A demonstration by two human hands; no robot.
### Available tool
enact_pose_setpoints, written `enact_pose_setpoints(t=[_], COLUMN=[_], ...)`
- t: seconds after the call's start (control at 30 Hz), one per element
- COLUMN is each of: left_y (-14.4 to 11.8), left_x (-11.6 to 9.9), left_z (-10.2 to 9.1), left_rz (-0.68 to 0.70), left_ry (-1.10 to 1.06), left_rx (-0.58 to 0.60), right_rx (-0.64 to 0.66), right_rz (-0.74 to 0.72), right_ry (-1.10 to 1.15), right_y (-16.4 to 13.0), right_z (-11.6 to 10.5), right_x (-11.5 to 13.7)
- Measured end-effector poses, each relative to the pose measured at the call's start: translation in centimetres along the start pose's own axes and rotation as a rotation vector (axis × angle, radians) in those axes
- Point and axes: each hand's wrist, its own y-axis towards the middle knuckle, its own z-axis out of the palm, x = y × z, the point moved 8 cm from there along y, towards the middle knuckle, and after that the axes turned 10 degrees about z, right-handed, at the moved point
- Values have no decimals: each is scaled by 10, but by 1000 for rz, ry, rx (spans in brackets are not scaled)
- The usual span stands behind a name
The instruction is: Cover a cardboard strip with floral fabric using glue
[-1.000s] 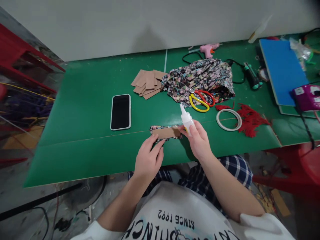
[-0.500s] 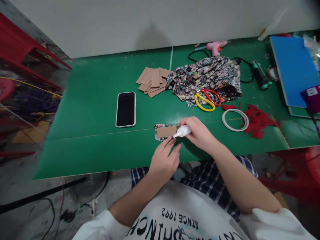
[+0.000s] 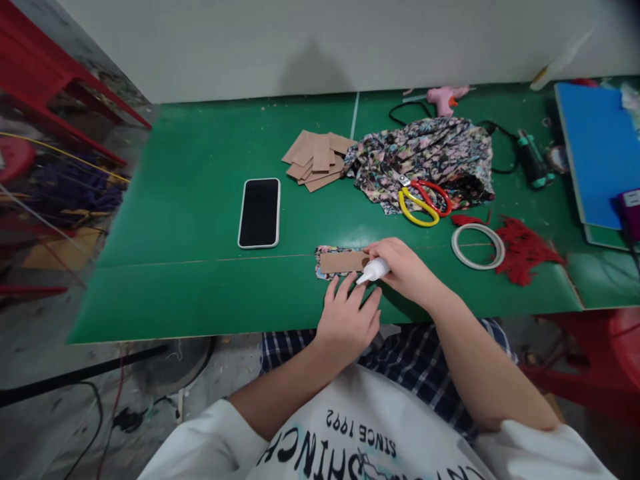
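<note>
Fingers of the right hand (image 3: 406,272) are wrapped round a white bottle (image 3: 378,269), its nozzle slanting down-left, near the middle of the frame. The left hand (image 3: 346,321) is just below, fingers spread; I can't tell whether they press the cardboard strip (image 3: 341,262). That strip rests on patterned fabric (image 3: 319,272) at centre, its right end hidden by the right hand. A phone (image 3: 259,213) lies left of centre; above, cardboard pieces (image 3: 320,155) meet crumpled floral cloth (image 3: 425,157), with scissors (image 3: 425,217) across its lower edge. Right of centre, a tape ring (image 3: 455,247) touches red scraps (image 3: 527,250). A pink glue gun (image 3: 443,101) sits behind the cloth; a blue board (image 3: 595,153) lies on the tabletop (image 3: 190,293) at upper right.
</note>
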Motion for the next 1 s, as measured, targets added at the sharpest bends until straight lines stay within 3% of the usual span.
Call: enact_pose_setpoints(t=[0.27, 0.6, 0.77, 0.9, 1.0], left_y=[1, 1, 0, -3, -3], left_x=[-1, 1, 0, 8, 36], left_z=[2, 2, 0, -24, -56], left_rz=[0, -14, -24, -7, -54], left_ry=[8, -10, -50, -112, -96], left_rx=[11, 15, 4, -130, -325], right_rx=[-16, -16, -74, -108, -101], right_rz=[-56, -11, 138, 309, 349], right_ry=[-10, 19, 164, 478, 677], right_y=[1, 0, 1, -1, -1], right_z=[0, -5, -18, -22, -24], right_x=[3, -1, -13, -29, -33])
